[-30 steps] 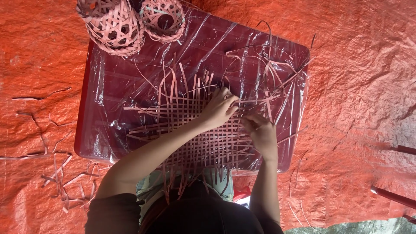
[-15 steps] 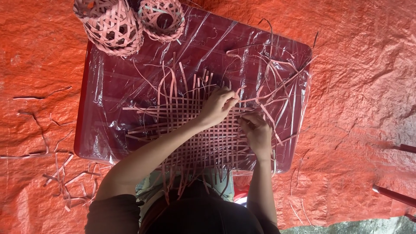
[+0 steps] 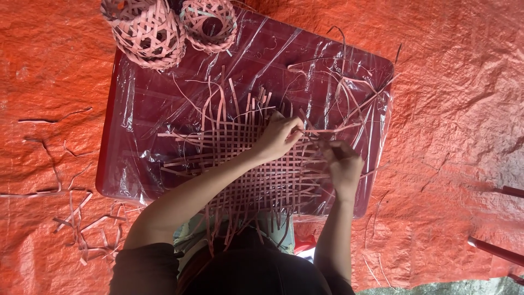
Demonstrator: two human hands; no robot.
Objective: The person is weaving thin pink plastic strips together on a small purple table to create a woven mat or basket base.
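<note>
- We saw our left hand (image 3: pixel 279 136) resting on the flat open-weave mat of thin reddish-pink strips (image 3: pixel 245 164), its grip closed on a strip at the mat's upper right part; against the picture a second before it sat at much the same spot, so it had hardly shifted.
- Our right hand (image 3: pixel 344 164) lay just beside the left, at about 4 o'clock from it, grip pinched shut on a thin loose strip (image 3: pixel 327 131) running between the two hands; half a second earlier its fingers had been nearer the left hand, so we judged the strip had been drawn a little outward.
- That small change suggested to us that one more strip was being worked into the right edge of the weave, while the rest of the mat lay as before.
- The mat lay across the dark red tray-like surface covered in clear plastic film (image 3: pixel 136 109), its near edge hanging over our lap at 6 o'clock.
- Two small round woven baskets of the same strips (image 3: pixel 147 33) (image 3: pixel 210 22) stood at 11 and 12 o'clock, touching the surface's far edge, unmoved.
- Loose offcut strips (image 3: pixel 82 218) lay on the orange tarpaulin (image 3: pixel 464 82) at 8 o'clock, well apart from the hands.
</note>
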